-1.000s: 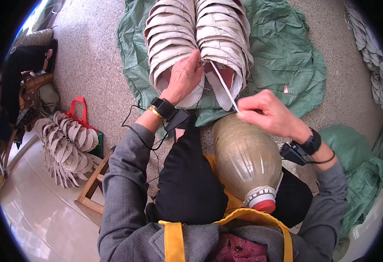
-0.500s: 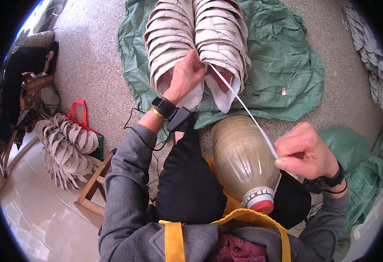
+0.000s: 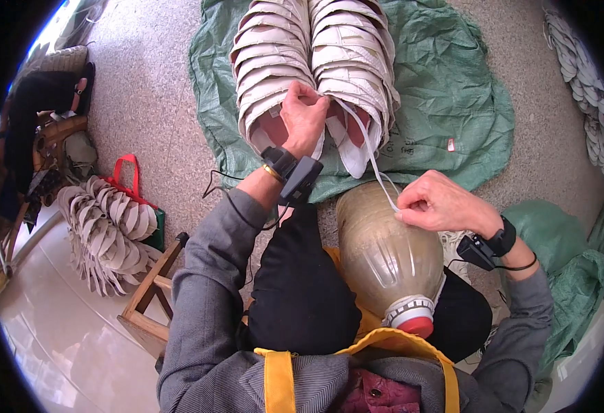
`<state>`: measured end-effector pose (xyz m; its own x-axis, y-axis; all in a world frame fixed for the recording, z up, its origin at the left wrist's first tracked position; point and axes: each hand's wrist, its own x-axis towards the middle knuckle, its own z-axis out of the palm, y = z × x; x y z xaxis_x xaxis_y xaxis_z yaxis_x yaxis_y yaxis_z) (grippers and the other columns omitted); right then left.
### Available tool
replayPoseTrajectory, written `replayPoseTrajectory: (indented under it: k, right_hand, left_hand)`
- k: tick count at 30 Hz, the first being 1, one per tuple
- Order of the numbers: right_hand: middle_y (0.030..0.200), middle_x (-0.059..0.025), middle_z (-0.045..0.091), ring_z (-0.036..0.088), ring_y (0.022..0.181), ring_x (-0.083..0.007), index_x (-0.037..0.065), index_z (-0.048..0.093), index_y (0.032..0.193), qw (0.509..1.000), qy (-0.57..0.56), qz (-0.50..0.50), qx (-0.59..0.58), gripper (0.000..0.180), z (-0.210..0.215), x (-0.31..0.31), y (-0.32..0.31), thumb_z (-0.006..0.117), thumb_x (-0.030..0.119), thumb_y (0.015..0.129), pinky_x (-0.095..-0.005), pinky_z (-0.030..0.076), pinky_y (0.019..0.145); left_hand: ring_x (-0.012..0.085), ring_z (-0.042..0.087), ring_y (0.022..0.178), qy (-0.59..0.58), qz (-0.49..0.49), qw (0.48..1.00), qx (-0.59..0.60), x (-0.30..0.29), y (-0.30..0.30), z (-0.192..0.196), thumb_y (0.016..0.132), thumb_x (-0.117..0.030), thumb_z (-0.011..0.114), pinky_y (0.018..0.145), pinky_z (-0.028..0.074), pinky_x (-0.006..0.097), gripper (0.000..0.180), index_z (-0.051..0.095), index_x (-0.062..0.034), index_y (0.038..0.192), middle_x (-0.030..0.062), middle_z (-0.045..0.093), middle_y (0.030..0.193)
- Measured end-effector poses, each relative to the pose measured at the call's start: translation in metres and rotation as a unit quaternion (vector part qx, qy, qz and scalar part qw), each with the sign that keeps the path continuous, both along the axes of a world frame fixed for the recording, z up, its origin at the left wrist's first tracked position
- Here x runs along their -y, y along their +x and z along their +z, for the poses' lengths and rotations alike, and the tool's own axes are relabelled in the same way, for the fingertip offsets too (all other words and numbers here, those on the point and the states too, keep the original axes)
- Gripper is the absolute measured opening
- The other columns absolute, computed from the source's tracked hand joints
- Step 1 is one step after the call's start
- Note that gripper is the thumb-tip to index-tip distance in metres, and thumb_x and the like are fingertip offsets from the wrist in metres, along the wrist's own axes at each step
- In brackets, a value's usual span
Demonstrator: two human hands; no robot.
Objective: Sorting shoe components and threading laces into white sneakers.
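White string (image 3: 369,143) runs slack between the two hands, leaving the inner near edge of the right row of shoe uppers (image 3: 350,55) and curving nearer and to the right, across the far end of a big plastic jar (image 3: 391,258). As far as can be judged, much is done: the right row and the left row (image 3: 271,58) lie neatly nested side by side on a green sheet (image 3: 446,86), and the string has reached their near ends. What seems left is the loose length, as no finished knot shows (though the left fingers could be covering one). The right hand (image 3: 443,202), above the jar and to its right, has thumb and forefinger closed on the string, which lies right at the fingertips and stretches from them toward the far left. The left hand (image 3: 305,120) is at the near end of the left row, its thumb and forefinger pressed together close to the gap between the rows, just where the string's far end comes in; whether they grip string or the edge of an upper cannot be told. Both rows lie beyond the right hand, well apart from it.
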<state>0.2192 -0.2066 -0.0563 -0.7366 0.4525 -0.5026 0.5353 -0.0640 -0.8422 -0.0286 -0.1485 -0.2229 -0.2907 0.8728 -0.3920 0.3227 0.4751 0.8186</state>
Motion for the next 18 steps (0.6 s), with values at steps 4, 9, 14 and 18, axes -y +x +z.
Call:
replayPoseTrajectory:
  k: [4,9,14,18]
  right_hand:
    - [0.056,-0.0179,0.042,0.04,0.049,-0.0289,-0.004,0.053,0.07,0.999,0.028,-0.032,0.032,0.026,-0.017,0.003,-0.002,0.06,0.016,0.085,-0.0402,0.039,0.053]
    - [0.076,-0.0183,0.062,0.061,0.065,-0.0324,-0.001,0.065,0.097,0.96,0.191,-0.2,0.034,0.017,-0.044,-0.005,-0.031,0.063,0.012,0.086,-0.042,0.048,0.065]
    - [0.079,-0.0182,0.064,0.064,0.075,-0.0355,-0.003,0.061,0.111,0.967,0.14,-0.214,0.001,0.029,-0.076,-0.033,-0.063,0.064,0.008,0.084,-0.0426,0.05,0.071]
    - [0.082,-0.0149,0.068,0.066,0.067,-0.0257,-0.001,0.057,0.119,0.956,0.196,-0.214,-0.047,0.033,-0.117,-0.044,-0.081,0.061,0.007,0.087,-0.0384,0.052,0.065]
  left_hand:
    - [0.0095,0.059,0.069,-0.002,-0.013,0.998,-0.054,-0.002,0.004,0.009,0.077,-0.002,0.07,0.065,0.049,0.026,0.022,0.049,-0.0064,0.082,0.0022,0.061,0.074]
    - [0.0094,0.053,0.069,0.043,0.015,0.996,0.072,0.009,-0.005,0.001,0.076,-0.003,0.068,0.066,0.046,0.027,0.024,0.046,-0.007,0.083,-0.0002,0.055,0.073]
    - [0.0084,0.051,0.072,0.105,0.026,0.985,0.136,0.02,-0.003,-0.003,0.077,-0.001,0.066,0.068,0.046,0.025,0.024,0.044,-0.0067,0.084,-0.0006,0.054,0.076]
    - [0.008,0.051,0.073,0.148,0.028,0.972,0.18,0.025,-0.002,-0.001,0.078,0.001,0.065,0.069,0.046,0.024,0.024,0.044,-0.0065,0.083,-0.0002,0.055,0.077]
